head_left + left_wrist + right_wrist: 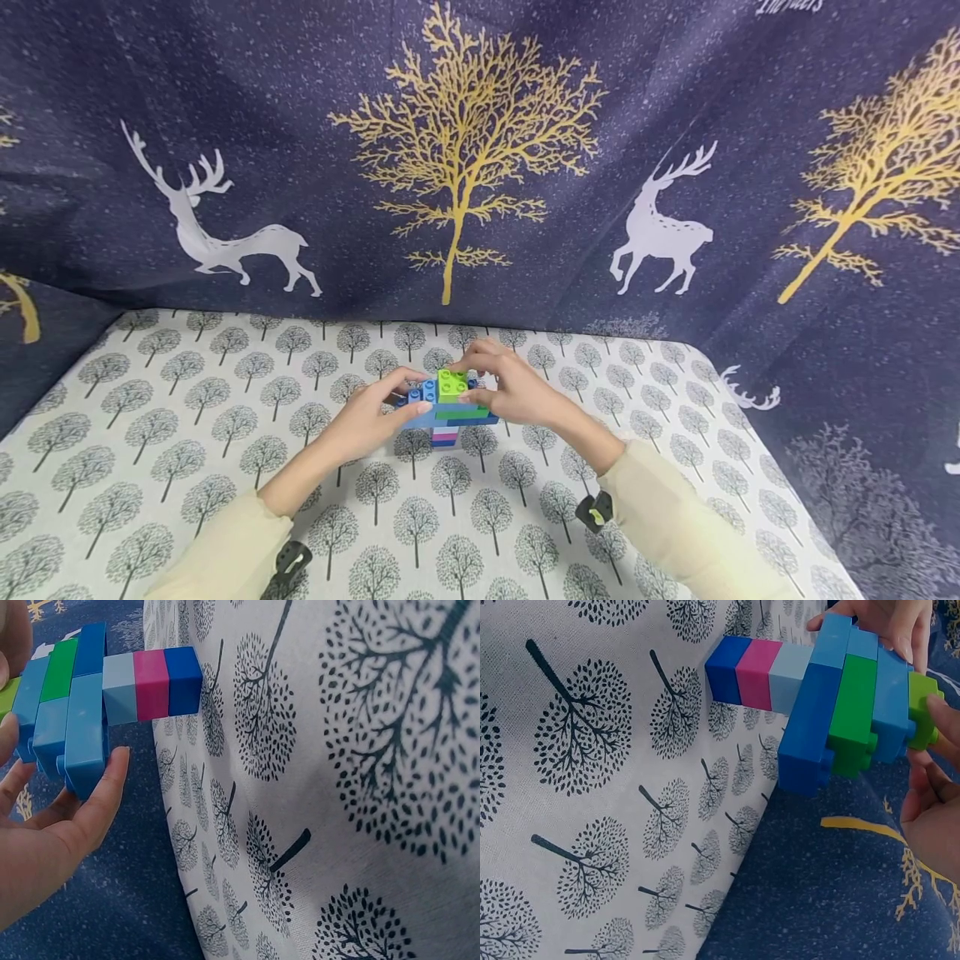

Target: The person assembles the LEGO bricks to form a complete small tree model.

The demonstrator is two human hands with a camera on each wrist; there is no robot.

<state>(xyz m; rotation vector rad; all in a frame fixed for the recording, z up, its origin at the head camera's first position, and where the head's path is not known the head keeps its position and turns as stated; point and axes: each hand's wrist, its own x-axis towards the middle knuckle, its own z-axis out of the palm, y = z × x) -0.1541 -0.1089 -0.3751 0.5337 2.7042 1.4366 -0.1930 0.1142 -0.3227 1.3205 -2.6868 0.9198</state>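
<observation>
A toy brick structure (445, 433) stands on the patterned cloth. Its narrow column has a dark blue, a pink brick (151, 684) and a pale blue brick; wider layers of blue and a green brick (853, 712) spread above it. On top sits a lime green brick (452, 385). My left hand (375, 419) grips the left end of the blue layers, thumb in front and fingers behind. With thumb and fingers, my right hand (512, 387) pinches the lime green brick. Parts of the far side are hidden by the fingers.
White cloth (315, 533) printed with dark trees covers the table. Behind it hangs a navy cloth (525, 275) with gold trees and white deer. A dark wrist device (595, 510) sits at the right sleeve, another (291, 560) at the left.
</observation>
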